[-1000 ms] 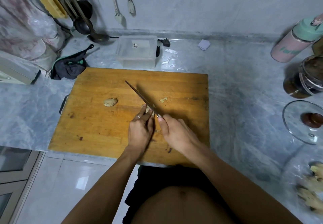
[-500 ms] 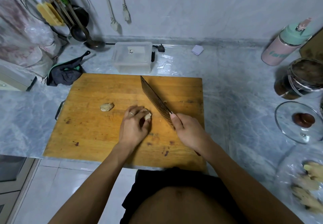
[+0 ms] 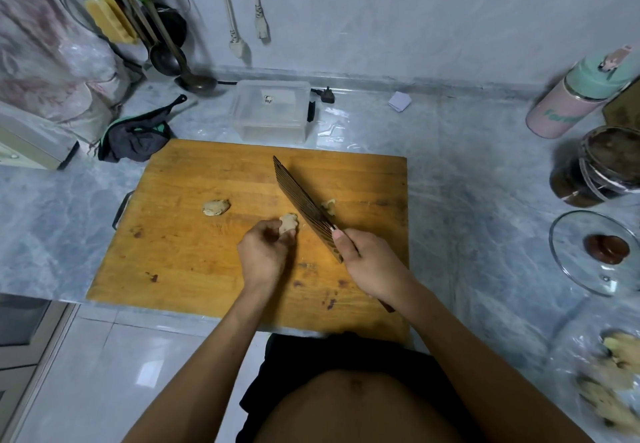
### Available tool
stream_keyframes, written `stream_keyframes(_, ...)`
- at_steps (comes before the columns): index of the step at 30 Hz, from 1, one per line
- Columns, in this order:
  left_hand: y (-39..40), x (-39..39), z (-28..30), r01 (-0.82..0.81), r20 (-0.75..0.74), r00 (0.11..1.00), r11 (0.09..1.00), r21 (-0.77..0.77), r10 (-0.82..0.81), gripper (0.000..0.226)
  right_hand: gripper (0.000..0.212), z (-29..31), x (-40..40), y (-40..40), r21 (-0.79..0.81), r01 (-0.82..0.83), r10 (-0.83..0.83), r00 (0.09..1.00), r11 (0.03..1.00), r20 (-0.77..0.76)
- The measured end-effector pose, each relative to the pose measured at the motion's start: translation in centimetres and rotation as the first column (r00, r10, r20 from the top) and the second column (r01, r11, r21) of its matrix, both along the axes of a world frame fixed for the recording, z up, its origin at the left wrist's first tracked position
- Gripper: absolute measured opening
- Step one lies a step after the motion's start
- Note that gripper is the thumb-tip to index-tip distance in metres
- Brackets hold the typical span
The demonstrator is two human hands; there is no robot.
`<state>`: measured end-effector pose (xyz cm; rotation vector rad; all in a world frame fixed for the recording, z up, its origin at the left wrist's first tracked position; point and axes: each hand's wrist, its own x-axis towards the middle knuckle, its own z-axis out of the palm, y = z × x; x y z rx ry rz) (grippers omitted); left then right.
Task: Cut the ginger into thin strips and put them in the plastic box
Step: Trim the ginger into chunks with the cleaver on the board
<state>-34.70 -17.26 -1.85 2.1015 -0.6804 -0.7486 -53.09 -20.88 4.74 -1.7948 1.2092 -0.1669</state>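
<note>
On the wooden cutting board (image 3: 194, 252) my left hand (image 3: 265, 257) pinches a small piece of ginger (image 3: 288, 223) at its fingertips. My right hand (image 3: 372, 266) grips the handle of a cleaver (image 3: 303, 205), whose ridged blade is tilted flat side up just right of the ginger. A few cut ginger bits (image 3: 328, 206) lie beside the blade. Another ginger chunk (image 3: 216, 207) sits apart on the board's left. The clear plastic box (image 3: 272, 110) stands behind the board, with no ginger visible in it.
A dark cloth (image 3: 135, 138) lies left of the box. A pink bottle (image 3: 581, 96), a jar (image 3: 602, 165) and a glass lid (image 3: 602, 252) stand on the right counter. More ginger in a bag (image 3: 613, 383) lies at the lower right. Ladles (image 3: 166, 51) hang at the back left.
The cleaver went from upright and cutting to tilted flat side up and shifted right. My left hand turned and lifted the ginger piece in its fingertips.
</note>
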Motion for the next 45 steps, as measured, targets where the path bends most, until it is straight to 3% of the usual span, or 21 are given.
stream_keyframes(3, -0.7, -0.2, -0.7, -0.184, -0.171, 0.969, 0.983, 0.002, 0.181, 0.017, 0.046, -0.1, 0.4, 0.4, 0.03, -0.003, 0.003, 1.0, 1.0, 0.004)
stream_keyframes(7, -1.3, -0.3, -0.9, -0.269, -0.27, 0.928, 0.963, -0.003, 0.258, 0.026, 0.05, 0.1, 1.0, 0.2, 0.055, -0.01, 0.01, 1.0, 0.998, 0.007)
stream_keyframes(9, -1.1, -0.3, -0.9, -0.224, -0.183, 0.959, 0.974, -0.021, 0.217, 0.024, 0.051, 0.2, 1.1, 0.1, 0.045, -0.016, 0.016, 1.0, 0.999, 0.013)
stream_keyframes(11, -0.5, -0.7, -0.7, -0.067, 0.048, 0.996, 0.995, -0.068, 0.071, 0.022, 0.049, 0.4, 0.9, 0.1, 0.029, -0.023, 0.022, 0.999, 0.999, 0.023)
stream_keyframes(13, 0.2, -1.0, -0.9, 0.102, 0.255, 0.965, 0.985, -0.139, -0.064, 0.02, 0.046, 0.6, 0.6, 0.3, 0.014, -0.023, 0.023, 0.999, 1.0, 0.024)
stream_keyframes(16, 1.0, -0.6, -1.6, 0.282, 0.41, 0.886, 0.953, -0.113, -0.214, 0.021, 0.046, 0.8, 0.3, 0.5, 0.018, -0.023, 0.023, 0.999, 1.0, 0.023)
stream_keyframes(21, 2.0, 0.8, -1.9, 0.477, 0.498, 0.749, 0.877, 0.052, -0.437, 0.033, 0.045, 0.9, 0.2, 0.5, 0.028, -0.029, 0.028, 0.999, 0.999, 0.035)
stream_keyframes(26, 2.0, 1.2, -1.8, 0.506, 0.548, 0.706, 0.861, 0.053, -0.449, 0.028, 0.045, 0.7, 0.2, 0.6, 0.021, -0.036, 0.035, 0.999, 0.999, 0.025)
stream_keyframes(29, 1.9, 0.5, -2.0, 0.545, 0.648, 0.631, 0.838, 0.02, -0.426, 0.024, 0.045, 0.7, 0.0, 0.7, 0.008, -0.041, 0.041, 0.999, 0.999, 0.01)
stream_keyframes(37, 1.9, 1.0, -2.6, 0.568, 0.676, 0.587, 0.821, 0.048, -0.446, 0.035, 0.045, 0.8, 0.3, 0.8, 0.011, -0.046, 0.046, 0.999, 0.999, -0.001)
stream_keyframes(40, 1.7, 1.3, -3.0, 0.587, 0.709, 0.559, 0.809, 0.028, -0.431, 0.027, 0.044, 0.8, 0.3, 0.9, 0.007, -0.05, 0.05, 0.999, 0.999, 0.0)
stream_keyframes(45, 1.5, 1.4, -4.1, 0.574, 0.711, 0.595, 0.817, -0.05, -0.375, 0.026, 0.044, 0.1, 0.5, 1.3, 0.018, -0.038, 0.038, 0.999, 0.999, -0.006)
